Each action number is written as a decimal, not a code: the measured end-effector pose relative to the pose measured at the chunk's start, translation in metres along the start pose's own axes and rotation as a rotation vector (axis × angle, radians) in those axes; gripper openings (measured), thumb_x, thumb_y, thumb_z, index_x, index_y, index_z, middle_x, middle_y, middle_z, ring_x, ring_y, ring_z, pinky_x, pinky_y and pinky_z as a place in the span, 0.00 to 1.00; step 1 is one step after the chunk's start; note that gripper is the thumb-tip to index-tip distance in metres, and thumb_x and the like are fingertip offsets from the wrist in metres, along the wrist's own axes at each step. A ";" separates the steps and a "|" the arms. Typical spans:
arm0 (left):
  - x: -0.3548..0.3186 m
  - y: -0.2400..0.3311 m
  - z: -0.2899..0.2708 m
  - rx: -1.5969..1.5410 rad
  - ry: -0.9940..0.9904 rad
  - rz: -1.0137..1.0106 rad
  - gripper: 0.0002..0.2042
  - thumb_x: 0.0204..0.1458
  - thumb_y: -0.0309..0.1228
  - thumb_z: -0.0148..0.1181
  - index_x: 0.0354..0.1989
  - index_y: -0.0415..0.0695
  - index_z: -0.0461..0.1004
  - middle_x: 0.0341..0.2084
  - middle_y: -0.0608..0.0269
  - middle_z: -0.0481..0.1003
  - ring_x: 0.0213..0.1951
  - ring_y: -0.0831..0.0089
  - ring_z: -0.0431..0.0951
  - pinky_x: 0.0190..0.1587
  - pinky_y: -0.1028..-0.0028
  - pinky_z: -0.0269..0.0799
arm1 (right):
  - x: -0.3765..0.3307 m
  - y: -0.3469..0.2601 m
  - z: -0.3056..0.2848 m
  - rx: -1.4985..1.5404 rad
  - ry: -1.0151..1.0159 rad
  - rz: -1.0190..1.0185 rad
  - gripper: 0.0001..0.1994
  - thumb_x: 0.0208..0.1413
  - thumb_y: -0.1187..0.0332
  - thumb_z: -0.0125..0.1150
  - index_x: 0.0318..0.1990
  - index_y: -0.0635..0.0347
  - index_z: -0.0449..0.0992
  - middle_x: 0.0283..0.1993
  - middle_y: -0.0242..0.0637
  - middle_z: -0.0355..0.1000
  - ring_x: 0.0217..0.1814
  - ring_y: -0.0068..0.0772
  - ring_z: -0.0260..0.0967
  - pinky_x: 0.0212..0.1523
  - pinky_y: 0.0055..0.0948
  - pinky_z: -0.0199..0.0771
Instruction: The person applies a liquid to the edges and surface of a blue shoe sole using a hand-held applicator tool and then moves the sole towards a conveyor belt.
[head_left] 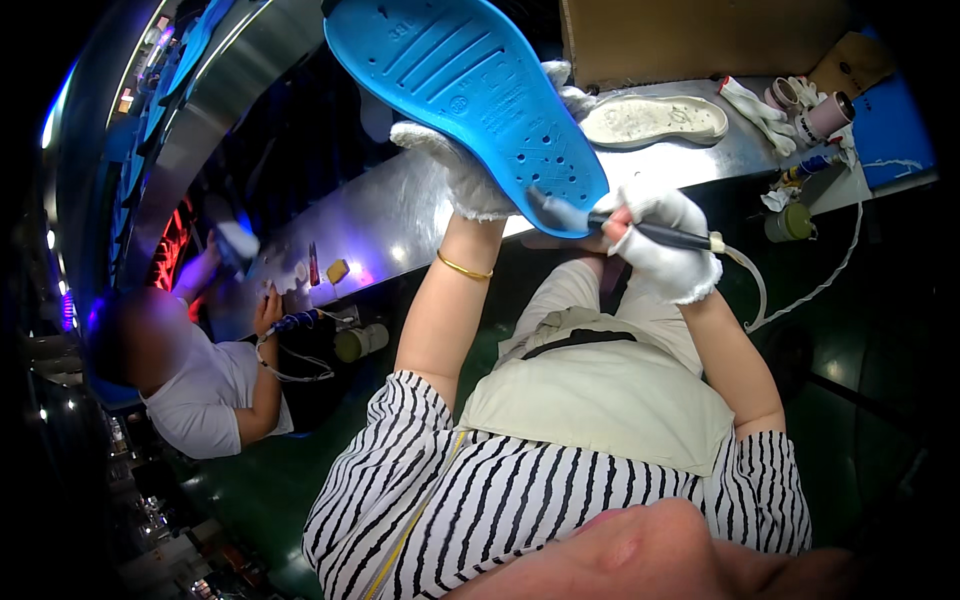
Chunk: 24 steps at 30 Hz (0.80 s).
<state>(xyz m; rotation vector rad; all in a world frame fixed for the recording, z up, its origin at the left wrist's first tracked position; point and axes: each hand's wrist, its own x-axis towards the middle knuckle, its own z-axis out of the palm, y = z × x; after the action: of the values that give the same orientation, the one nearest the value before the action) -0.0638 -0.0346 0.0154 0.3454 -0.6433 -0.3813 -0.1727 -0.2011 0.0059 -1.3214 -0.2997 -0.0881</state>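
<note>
My left hand (455, 172), in a white knit glove, grips a blue shoe sole (470, 95) by its side and holds it tilted up above the metal bench. Grooves mark its wider far end, and small holes dot the near end. White glove fabric also shows past the sole's right edge. My right hand (660, 240), gloved with a bare fingertip showing, is closed round the black handle of a brush (655, 232). A pale hose runs from the handle's rear. The bristles, a little blurred, lie against the sole's near end.
Behind the sole, a whitish sole (655, 121) lies on the metal bench (390, 215). At right are loose white gloves (760, 115), a pink cylinder (828, 115) and a green container (790, 222). A cardboard box (700, 40) stands behind. Another person (205, 380) works at left.
</note>
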 end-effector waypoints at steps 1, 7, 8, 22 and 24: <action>0.003 0.002 -0.007 0.039 -0.024 -0.014 0.57 0.27 0.78 0.38 0.62 0.43 0.52 0.53 0.38 0.63 0.50 0.47 0.70 0.54 0.49 0.65 | 0.004 -0.002 -0.003 -0.148 -0.099 -0.087 0.06 0.47 0.78 0.60 0.31 0.61 0.69 0.29 0.34 0.68 0.30 0.22 0.67 0.31 0.19 0.68; 0.014 0.016 -0.018 0.374 -0.200 -0.167 0.59 0.25 0.79 0.38 0.63 0.44 0.51 0.54 0.39 0.62 0.51 0.50 0.70 0.46 0.51 0.72 | 0.010 0.002 -0.017 -0.071 0.059 0.072 0.09 0.44 0.76 0.65 0.34 0.61 0.72 0.35 0.36 0.72 0.37 0.26 0.71 0.39 0.27 0.73; 0.012 0.017 -0.005 0.573 -0.002 -0.176 0.60 0.24 0.79 0.40 0.63 0.42 0.51 0.53 0.39 0.64 0.49 0.52 0.72 0.45 0.55 0.74 | 0.013 0.000 -0.017 -0.131 -0.010 0.085 0.10 0.44 0.76 0.65 0.34 0.61 0.72 0.35 0.36 0.72 0.38 0.27 0.70 0.40 0.27 0.73; 0.032 0.013 -0.013 1.003 0.221 -0.629 0.52 0.35 0.75 0.42 0.58 0.40 0.60 0.46 0.42 0.70 0.43 0.57 0.77 0.41 0.62 0.77 | 0.030 -0.009 -0.008 -0.441 -0.222 0.145 0.05 0.40 0.75 0.59 0.28 0.61 0.72 0.30 0.34 0.71 0.33 0.27 0.69 0.40 0.26 0.70; 0.033 0.012 -0.009 1.031 0.346 -0.701 0.44 0.41 0.68 0.49 0.57 0.42 0.63 0.45 0.46 0.71 0.46 0.58 0.74 0.46 0.62 0.73 | 0.033 -0.012 -0.012 -0.417 -0.301 0.121 0.05 0.40 0.74 0.58 0.28 0.61 0.72 0.30 0.34 0.71 0.33 0.27 0.68 0.39 0.25 0.70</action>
<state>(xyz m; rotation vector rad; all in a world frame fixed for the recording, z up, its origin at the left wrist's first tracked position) -0.0312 -0.0369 0.0309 1.6106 -0.3096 -0.6153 -0.1417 -0.2118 0.0240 -1.7671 -0.4734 0.1606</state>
